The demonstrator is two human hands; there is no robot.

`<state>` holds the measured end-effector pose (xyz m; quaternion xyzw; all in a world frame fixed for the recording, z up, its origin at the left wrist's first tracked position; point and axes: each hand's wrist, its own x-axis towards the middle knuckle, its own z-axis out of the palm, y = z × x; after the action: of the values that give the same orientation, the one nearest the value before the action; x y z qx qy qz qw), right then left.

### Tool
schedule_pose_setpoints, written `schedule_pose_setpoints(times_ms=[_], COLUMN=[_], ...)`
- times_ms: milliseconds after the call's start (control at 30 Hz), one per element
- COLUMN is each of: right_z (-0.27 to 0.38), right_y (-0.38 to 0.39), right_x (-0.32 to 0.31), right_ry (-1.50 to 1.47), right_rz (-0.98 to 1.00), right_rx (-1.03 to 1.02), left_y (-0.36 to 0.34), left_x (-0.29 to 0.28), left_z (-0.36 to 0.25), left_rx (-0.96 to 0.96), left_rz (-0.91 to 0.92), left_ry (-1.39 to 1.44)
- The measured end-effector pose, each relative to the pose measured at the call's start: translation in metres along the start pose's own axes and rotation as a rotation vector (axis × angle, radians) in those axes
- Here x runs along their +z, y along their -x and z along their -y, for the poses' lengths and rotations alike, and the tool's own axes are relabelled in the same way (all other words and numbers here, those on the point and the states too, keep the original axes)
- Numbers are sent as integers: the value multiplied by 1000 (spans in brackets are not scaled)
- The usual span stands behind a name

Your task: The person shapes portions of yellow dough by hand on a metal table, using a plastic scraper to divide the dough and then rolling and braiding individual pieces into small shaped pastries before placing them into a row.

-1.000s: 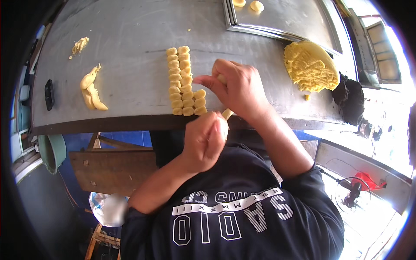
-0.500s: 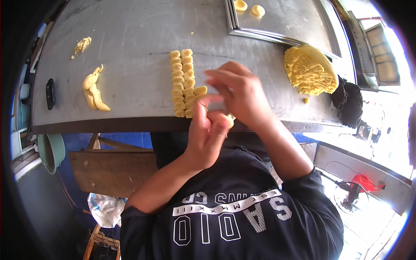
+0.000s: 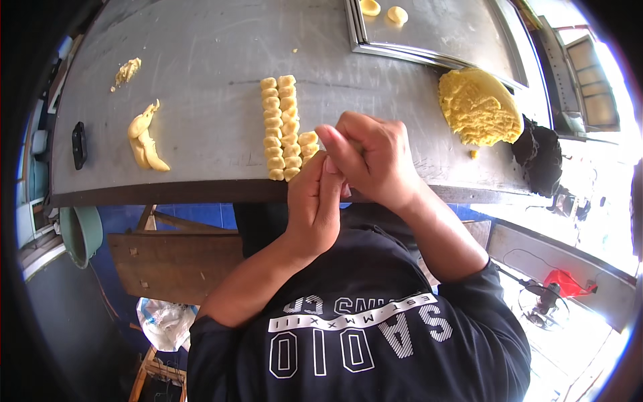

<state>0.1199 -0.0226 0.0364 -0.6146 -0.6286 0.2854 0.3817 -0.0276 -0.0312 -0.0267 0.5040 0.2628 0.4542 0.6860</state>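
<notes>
My left hand (image 3: 316, 201) is closed in front of the table's near edge, its upper fingers tucked against my right hand (image 3: 380, 159). A bit of pale yellow dough showed in the left hand half a second ago; now the fingers hide it. My right hand is curled, thumb pointing left, and whatever it grips is hidden. Just left of both hands, small dough pieces (image 3: 273, 132) stand in two long rows touching each other. A short third row (image 3: 308, 138) begins beside them, partly covered by my hands.
A big yellow dough mass (image 3: 479, 107) lies right, beside a black crumpled bag (image 3: 537, 157). Behind it, a metal tray (image 3: 442, 33) bears two dough rounds (image 3: 397, 15). Leftward are a smooth dough strip (image 3: 144, 141), crumbly scraps (image 3: 127, 70) and a black phone-like object (image 3: 79, 145).
My right hand has come down from over the rows and curled in against the left hand. The dough seen in the left hand is now covered. More of the short third row shows.
</notes>
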Motion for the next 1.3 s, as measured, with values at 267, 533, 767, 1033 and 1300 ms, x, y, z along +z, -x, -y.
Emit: schedule_pose_setpoints(times_ms=[267,533,767,1033,1300], right_z=[-51,-50,-14,3,-29], right_y=[-39,-41,0,8,-41], right_x=[17,11,-28,-10,5], right_ry=[271,237,36,185,402], right_rz=[64,154,203,19,-50], right_rx=[-86,-70,-269,-225,-144], left_y=[3,2,-8,-12,-3], left_x=[-12,-11,-12,-6,-14], left_z=[-7,-12,-2,7,-3], left_rx=[127,74,-66,125,82], left_rz=[120,243,42,56,199], left_ry=[-156,-233,172,-108,-174])
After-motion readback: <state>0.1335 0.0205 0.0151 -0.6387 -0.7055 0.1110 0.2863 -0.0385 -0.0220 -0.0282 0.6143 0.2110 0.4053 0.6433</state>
